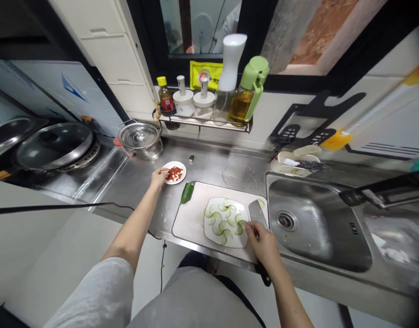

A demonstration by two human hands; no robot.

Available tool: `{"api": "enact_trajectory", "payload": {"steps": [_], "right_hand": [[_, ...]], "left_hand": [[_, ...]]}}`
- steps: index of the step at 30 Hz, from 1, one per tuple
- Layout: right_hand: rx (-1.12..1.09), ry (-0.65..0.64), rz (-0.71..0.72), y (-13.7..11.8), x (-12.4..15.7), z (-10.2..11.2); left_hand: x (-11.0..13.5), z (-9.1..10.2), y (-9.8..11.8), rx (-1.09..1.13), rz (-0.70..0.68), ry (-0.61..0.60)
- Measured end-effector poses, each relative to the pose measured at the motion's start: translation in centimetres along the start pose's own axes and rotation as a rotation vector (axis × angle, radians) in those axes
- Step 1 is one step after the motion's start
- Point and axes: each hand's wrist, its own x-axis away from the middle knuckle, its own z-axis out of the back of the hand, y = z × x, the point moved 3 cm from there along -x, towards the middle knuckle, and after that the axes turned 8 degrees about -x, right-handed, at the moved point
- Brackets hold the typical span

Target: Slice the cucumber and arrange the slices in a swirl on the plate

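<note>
My left hand (159, 176) reaches over the left rim of a small white plate (182, 166) of chopped red pieces (174, 173). Its fingers are pinched together; what they hold is too small to make out. Thumb and fingers of my right hand (263, 241) close at the right edge of a squarish white plate (218, 237), near a thin cucumber slice (240, 228). Curved slices lie in a pattern on this plate, which rests on a cutting board (188, 223). A knife (257, 212) lies on the board's right side, partly under my right hand.
A cucumber piece (187, 193) lies at the board's left corner, a cucumber end (191, 158) behind it. The sink (308, 218) is at right. A lidded pot (141, 141) and wok (55, 143) stand left. Above hangs a condiment rack (205, 120) with an oil bottle (245, 98).
</note>
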Motion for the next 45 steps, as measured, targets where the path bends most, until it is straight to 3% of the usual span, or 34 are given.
{"api": "enact_trajectory", "payload": {"steps": [3, 6, 10, 15, 18, 30, 45], "right_hand": [[0.008, 0.006, 0.001, -0.5, 0.2, 0.3], [0.019, 0.069, -0.022, -0.8, 0.2, 1.0], [-0.036, 0.089, 0.004, -1.2, 0.8, 1.2], [-0.178, -0.109, 0.065, -2.7, 3.0, -0.7], [-0.182, -0.181, 0.064, -3.0, 4.3, -1.8], [-0.191, -0.242, 0.025, -2.0, 4.7, -2.4], [-0.167, -0.220, 0.039, -0.9, 2.1, -1.2]], "left_hand": [[1.5, -0.5, 0.3, 0.035, -0.054, -0.067], [4.4, -1.7, 1.0, 0.050, -0.244, -0.137], [12.0, -4.1, 2.1, -0.058, -0.457, -0.320], [23.2, -7.0, 3.0, -0.234, -0.668, -0.656], [26.7, -8.0, 3.1, -0.360, -0.729, -0.775], [27.3, -9.1, 3.2, -0.490, -0.775, -0.876], [26.7, -11.5, 4.7, -0.515, -0.848, -0.925]]}}
